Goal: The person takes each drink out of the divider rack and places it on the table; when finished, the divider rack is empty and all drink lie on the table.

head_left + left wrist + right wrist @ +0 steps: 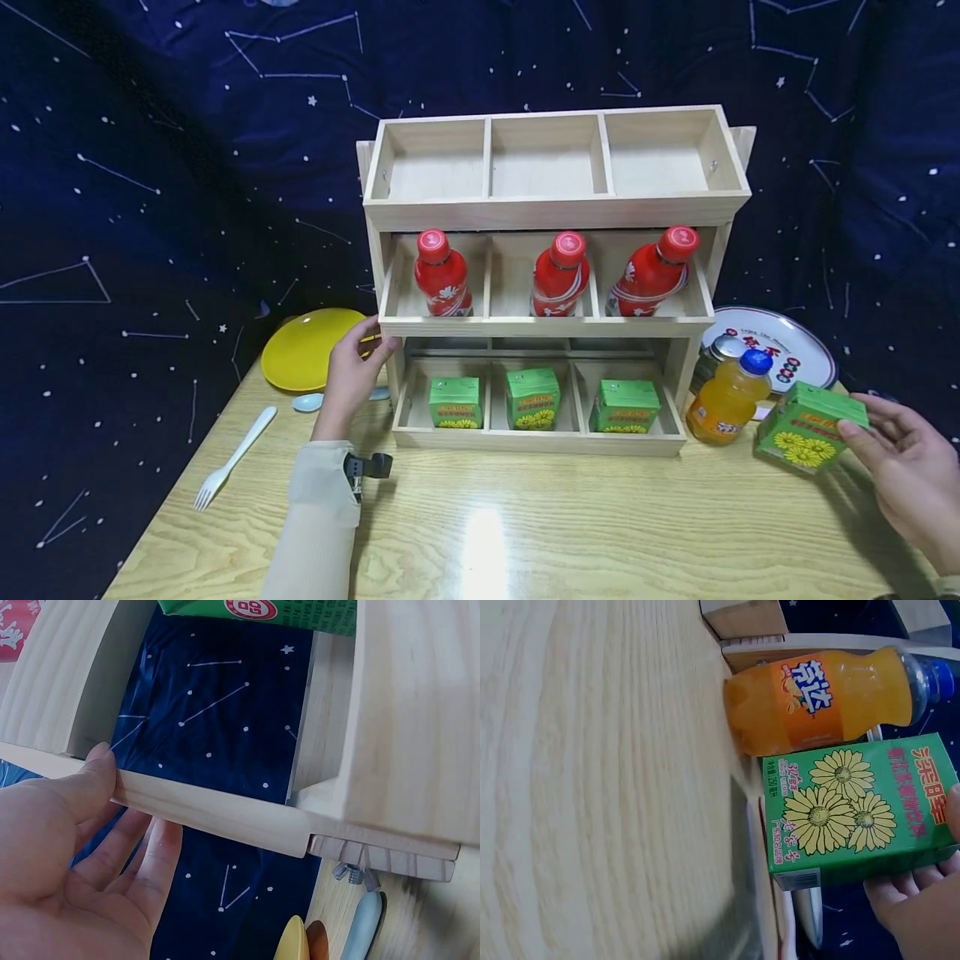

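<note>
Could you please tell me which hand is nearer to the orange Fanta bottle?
The right hand: it holds a green chrysanthemum tea carton just right of the orange Fanta bottle. The left hand is farther, holding the left side of the wooden rack.

Yellow plate (302, 353) — white fork (237, 455)

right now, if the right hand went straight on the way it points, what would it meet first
Probably the orange drink bottle, with the green carton held in the right hand leading; depth is unclear, so it might pass in front.
</note>
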Demonstrator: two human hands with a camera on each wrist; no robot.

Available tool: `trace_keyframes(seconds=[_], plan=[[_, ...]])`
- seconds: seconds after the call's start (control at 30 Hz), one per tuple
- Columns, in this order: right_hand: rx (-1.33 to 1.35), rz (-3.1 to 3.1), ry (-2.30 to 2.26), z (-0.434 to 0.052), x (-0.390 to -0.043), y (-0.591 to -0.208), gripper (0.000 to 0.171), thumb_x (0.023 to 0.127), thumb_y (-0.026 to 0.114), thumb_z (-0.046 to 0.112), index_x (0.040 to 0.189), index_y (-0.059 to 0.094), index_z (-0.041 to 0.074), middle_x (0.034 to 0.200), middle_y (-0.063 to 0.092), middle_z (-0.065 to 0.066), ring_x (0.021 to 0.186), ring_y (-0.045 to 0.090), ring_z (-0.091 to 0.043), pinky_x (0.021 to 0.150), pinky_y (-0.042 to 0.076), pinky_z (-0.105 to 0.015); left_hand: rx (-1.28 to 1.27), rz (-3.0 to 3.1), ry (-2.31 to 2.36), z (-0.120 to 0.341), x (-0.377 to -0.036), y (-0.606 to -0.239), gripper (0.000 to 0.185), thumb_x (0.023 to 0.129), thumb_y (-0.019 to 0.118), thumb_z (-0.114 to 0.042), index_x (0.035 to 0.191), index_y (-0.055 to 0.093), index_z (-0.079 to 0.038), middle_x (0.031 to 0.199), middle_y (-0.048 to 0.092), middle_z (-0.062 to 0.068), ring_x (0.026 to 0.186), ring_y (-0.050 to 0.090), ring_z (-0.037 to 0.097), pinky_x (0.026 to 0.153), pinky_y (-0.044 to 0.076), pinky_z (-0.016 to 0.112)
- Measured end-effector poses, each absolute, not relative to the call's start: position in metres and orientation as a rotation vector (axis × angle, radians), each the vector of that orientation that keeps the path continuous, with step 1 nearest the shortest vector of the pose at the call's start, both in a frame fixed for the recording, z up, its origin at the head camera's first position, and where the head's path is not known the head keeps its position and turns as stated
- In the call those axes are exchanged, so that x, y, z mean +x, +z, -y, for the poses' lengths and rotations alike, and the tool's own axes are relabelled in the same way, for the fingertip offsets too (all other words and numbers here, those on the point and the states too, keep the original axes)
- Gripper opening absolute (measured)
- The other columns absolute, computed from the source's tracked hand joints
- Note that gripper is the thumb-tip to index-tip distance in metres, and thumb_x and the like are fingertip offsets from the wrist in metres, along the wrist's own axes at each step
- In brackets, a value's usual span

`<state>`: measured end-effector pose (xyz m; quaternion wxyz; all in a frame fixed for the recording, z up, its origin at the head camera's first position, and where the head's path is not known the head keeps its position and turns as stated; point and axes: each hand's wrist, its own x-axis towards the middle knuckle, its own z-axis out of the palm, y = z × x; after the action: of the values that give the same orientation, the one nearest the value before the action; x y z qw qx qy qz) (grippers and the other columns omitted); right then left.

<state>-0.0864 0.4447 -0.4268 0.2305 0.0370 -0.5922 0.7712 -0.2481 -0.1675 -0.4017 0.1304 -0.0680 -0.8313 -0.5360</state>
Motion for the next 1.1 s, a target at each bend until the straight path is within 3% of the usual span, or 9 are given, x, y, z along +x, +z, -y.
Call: trace_keyframes(seconds=[0.27, 0.6, 0.9, 1.1], plan=[[0.131, 1.646, 2.133, -0.452, -0.087, -0.438, 0.045, 0.092, 0.047, -0.023, 0.122, 0.064, 0.008, 0.106, 0.067, 0.0, 0.094, 0.064, -0.004, 0.076, 0.053, -0.012, -0.222, 2.41, -1.572, 0.167, -0.249, -0.401, 0.049, 0.095, 0.066, -0.028, 0.14, 0.054, -0.015, 0.132, 0.058, 0.01, 0.117, 0.059, 0.031, 0.101, 0.048, 0.044], [0.282, 1.767, 2.192, -0.465, -0.082, -0.446, 0.051, 0.098, 0.037, -0.018, 0.139, 0.051, 0.009, 0.121, 0.058, 0.0, 0.103, 0.059, -0.003, 0.08, 0.05, -0.012, -0.212, 2.405, -1.598, 0.166, -0.247, -0.4, 0.048, 0.096, 0.066, -0.027, 0.14, 0.054, -0.014, 0.132, 0.058, 0.011, 0.119, 0.057, 0.034, 0.102, 0.047, 0.045], [0.328, 1.638, 2.031, -0.455, -0.085, -0.43, 0.05, 0.09, 0.039, -0.029, 0.133, 0.052, -0.009, 0.123, 0.067, -0.005, 0.113, 0.061, -0.009, 0.09, 0.047, -0.012, -0.195, 2.433, -1.582, 0.167, -0.245, -0.4, 0.05, 0.096, 0.066, -0.029, 0.142, 0.053, -0.015, 0.133, 0.057, 0.01, 0.12, 0.057, 0.031, 0.103, 0.047, 0.043], [0.086, 1.842, 1.592, -0.434, -0.087, -0.398, 0.048, 0.087, 0.047, -0.028, 0.131, 0.053, -0.012, 0.121, 0.067, 0.004, 0.117, 0.056, -0.007, 0.092, 0.042, -0.009, -0.191, 2.435, -1.584, 0.168, -0.246, -0.4, 0.05, 0.096, 0.066, -0.029, 0.143, 0.052, -0.016, 0.134, 0.057, 0.01, 0.119, 0.058, 0.031, 0.103, 0.047, 0.044]])
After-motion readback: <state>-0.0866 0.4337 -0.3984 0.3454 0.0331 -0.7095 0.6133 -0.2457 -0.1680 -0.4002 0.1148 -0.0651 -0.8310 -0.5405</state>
